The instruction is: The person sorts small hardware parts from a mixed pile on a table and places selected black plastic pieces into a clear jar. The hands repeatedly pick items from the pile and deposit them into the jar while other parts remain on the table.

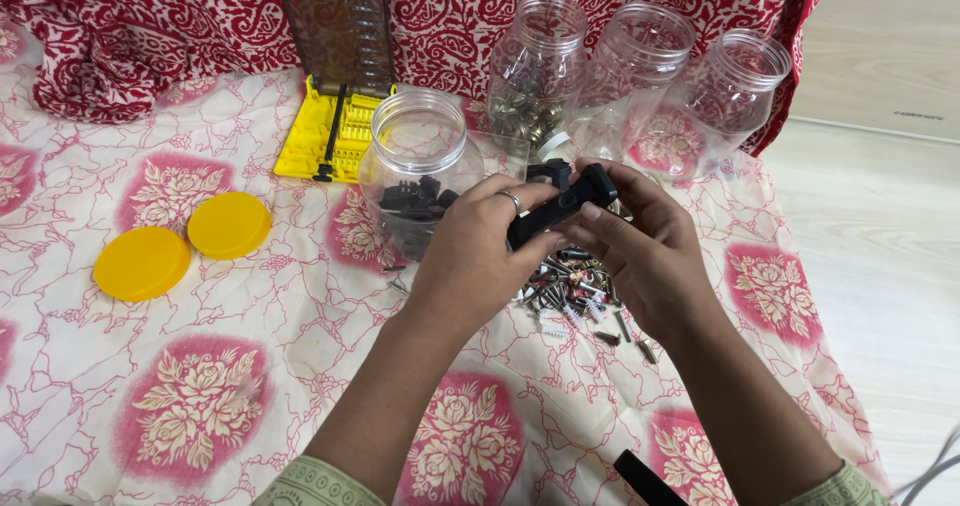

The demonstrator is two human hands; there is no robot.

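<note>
Red-and-white floral cloth covers the whole work surface, with a darker red paisley fabric draped behind it.

From where I sit, both hands meet over the middle of the cloth. My left hand curls around the lower end of a black plastic part, thumb and forefinger pinched on it, a ring on one finger. My right hand closes narrowly on the upper end, fingertips pressing against its side. So the part runs slantwise between the two grips, its raised end poking out above the right fingers, lifted clear of the table; I judge it is held up that way for a closer look or a twist, though I cannot tell which.

Directly beneath the hands lies a loose heap of screws and small hardware, touching the cloth. Just beyond the left hand stands an open clear jar with black pieces in its bottom. Further back, three more clear jars stand open, one holding brassy bits. A yellow screwdriver-bit case stands open near the paisley. Well apart to the left lie two yellow lids, side by side.
</note>
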